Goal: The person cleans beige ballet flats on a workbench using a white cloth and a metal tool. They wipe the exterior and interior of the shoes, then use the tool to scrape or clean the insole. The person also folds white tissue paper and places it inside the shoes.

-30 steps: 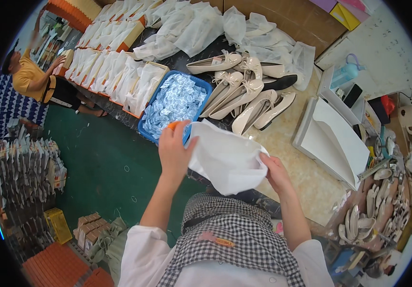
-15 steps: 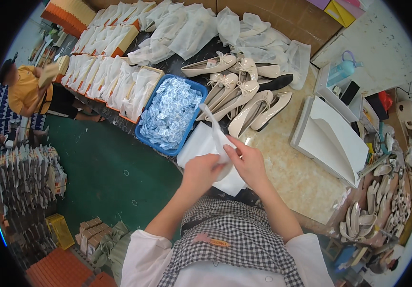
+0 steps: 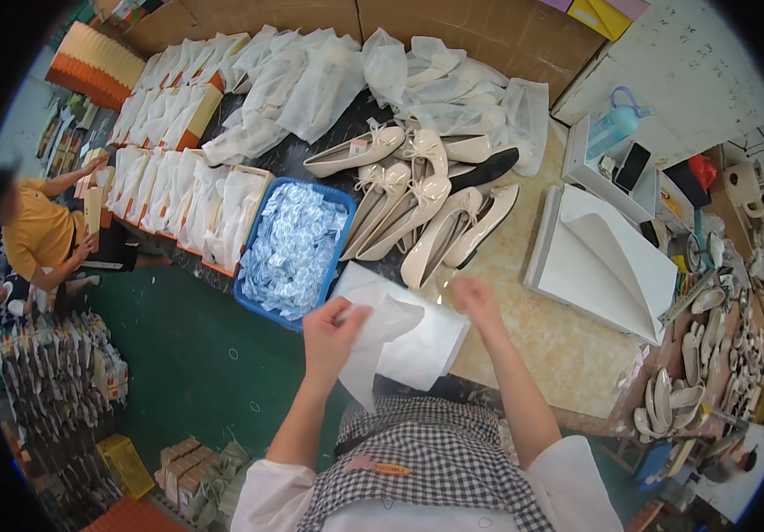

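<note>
My left hand [image 3: 333, 332] is closed on a thin white see-through bag [image 3: 386, 319], which hangs loosely toward my apron. Under it lies a stack of flat white sheets or bags [image 3: 426, 355] at the table's near edge. My right hand [image 3: 478, 301], smeared by motion, is right of the stack and just below a pair of beige ballet flats [image 3: 466, 235]. It is apart from the bag, and whether anything is between its fingers does not show. More glossy beige flats with bows [image 3: 400, 191] are piled behind that pair.
A blue basket [image 3: 339, 253] of small blue-and-white packets stands left of the shoes. Behind are rows of boxes [image 3: 169, 199] with wrapped contents and bagged shoes [image 3: 329, 89]. White sheets [image 3: 604, 266] lie at right beside a white tray [image 3: 612, 168]. A person [image 3: 36, 226] handles boxes at far left.
My hands have separated: the left moved left with the bag, the right moved right and let go of it. The bag has opened out loosely. The view has shifted slightly.
</note>
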Motion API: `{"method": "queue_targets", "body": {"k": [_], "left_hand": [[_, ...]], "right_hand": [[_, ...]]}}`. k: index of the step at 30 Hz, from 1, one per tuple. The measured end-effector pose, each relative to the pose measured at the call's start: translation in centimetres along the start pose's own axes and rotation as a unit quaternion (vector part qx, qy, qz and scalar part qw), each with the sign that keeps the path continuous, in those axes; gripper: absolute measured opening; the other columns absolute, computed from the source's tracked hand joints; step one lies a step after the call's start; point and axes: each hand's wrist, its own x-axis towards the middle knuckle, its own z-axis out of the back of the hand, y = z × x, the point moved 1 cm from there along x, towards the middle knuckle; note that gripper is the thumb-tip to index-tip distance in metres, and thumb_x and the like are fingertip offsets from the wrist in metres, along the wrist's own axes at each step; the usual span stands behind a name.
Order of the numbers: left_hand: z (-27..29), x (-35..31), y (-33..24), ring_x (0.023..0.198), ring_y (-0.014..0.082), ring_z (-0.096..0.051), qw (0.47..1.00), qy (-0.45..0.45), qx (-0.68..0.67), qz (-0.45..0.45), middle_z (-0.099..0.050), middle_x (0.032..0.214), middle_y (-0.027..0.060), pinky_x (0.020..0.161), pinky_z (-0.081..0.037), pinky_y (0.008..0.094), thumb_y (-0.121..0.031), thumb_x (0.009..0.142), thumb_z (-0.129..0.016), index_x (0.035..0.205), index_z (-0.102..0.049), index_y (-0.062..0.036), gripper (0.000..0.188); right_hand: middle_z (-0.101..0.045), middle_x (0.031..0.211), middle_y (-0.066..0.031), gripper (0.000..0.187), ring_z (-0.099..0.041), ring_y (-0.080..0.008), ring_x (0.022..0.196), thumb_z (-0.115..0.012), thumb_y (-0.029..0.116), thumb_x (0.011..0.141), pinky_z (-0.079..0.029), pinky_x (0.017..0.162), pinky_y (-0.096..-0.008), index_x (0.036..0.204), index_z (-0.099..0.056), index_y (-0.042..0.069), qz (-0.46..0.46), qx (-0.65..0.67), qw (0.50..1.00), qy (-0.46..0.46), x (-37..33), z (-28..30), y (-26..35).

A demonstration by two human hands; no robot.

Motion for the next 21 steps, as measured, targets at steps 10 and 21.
{"method": "queue_targets", "body": {"k": [10, 21], "left_hand": [[-1.4, -0.3, -1.0, 0.051, 0.0045, -0.054, 0.992, 0.097, 0.071, 0.030, -0.066, 0.065, 0.0046, 0.047, -0.042, 0.0215, -0.006, 0.085, -0.058, 0.106, -0.064, -0.0009, 0.022], [-4.9, 1.4, 0.0, 0.054, 0.0251, -0.060, 0.946, 0.052, 0.288, -0.138, -0.062, 0.062, 0.0052, 0.050, -0.045, 0.0357, -0.026, 0.087, -0.059, 0.098, -0.064, -0.0127, 0.018]], "right_hand": [[-0.059, 0.113, -0.0216, 0.050, -0.059, -0.0312, 0.103, -0.058, 0.018, 0.083, -0.046, 0.087, -0.0378, 0.125, -0.042, -0.003, 0.005, -0.066, 0.992, -0.109, 8.3, 9.9, -5.4], [-0.046, 0.126, -0.0231, 0.061, -0.048, -0.0367, 0.114, -0.062, 0.013, 0.083, -0.041, 0.095, -0.0384, 0.138, -0.036, 0.007, 0.047, -0.303, 0.941, -0.143, -11.2, 8.5, -9.7]]}}
